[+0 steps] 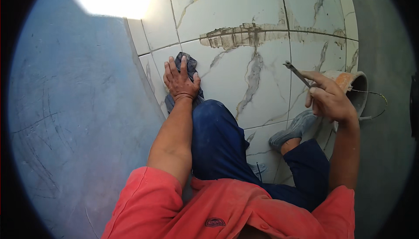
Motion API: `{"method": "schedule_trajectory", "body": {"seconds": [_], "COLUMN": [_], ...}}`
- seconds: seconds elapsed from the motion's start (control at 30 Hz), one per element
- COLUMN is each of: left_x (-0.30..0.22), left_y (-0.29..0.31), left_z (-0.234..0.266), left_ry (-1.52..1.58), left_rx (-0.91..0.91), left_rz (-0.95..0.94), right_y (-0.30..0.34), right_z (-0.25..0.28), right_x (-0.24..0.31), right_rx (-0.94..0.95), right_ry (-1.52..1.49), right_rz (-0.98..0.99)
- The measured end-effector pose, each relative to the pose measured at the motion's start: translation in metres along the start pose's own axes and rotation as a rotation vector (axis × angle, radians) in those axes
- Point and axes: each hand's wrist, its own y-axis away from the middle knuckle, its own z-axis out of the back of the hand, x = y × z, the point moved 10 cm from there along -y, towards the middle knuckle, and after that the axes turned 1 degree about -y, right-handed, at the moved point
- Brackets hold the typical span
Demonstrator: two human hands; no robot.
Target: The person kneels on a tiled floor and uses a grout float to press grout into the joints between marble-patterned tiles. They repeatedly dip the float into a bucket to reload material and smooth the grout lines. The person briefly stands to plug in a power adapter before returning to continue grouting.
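Observation:
My left hand (180,81) lies flat, fingers spread, on a crumpled dark grey cloth (187,61) against the white, grey-veined floor tiles (227,79). Raised to the right, my right hand (328,96) pinches a thin grey stick-like tool (297,72); its tip points away from me, up and left, and looks rough. I cannot make out its exact kind. Beyond both hands, a brownish-grey smear of grout (238,37) runs along a tile joint, with dark filling in the line itself.
A white bucket (361,86) with an orange patch and a wire handle lies tipped beside my right hand. A blue wall (78,121) borders the tiles at left, a grey surface (384,34) at right. My shoe (293,130) rests on the tiles.

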Motion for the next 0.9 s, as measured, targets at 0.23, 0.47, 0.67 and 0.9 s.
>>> {"method": "schedule_trajectory", "body": {"seconds": [0.23, 0.47, 0.67, 0.9], "left_x": [-0.019, -0.014, -0.012, -0.007], "left_y": [0.002, 0.001, -0.001, 0.000], "left_z": [0.002, -0.001, -0.005, -0.007], "left_ry": [0.040, 0.011, 0.070, 0.067], "left_rx": [0.014, 0.050, 0.010, 0.011], "left_rz": [0.007, 0.023, 0.021, 0.022], "right_y": [-0.157, -0.183, -0.203, -0.202], "right_z": [-0.159, -0.188, -0.198, -0.208], "right_x": [0.052, 0.055, 0.064, 0.058], "right_rx": [-0.301, -0.423, -0.432, -0.376], "right_ry": [0.509, 0.594, 0.591, 0.648], "right_rz": [0.289, 0.175, 0.142, 0.115]}}
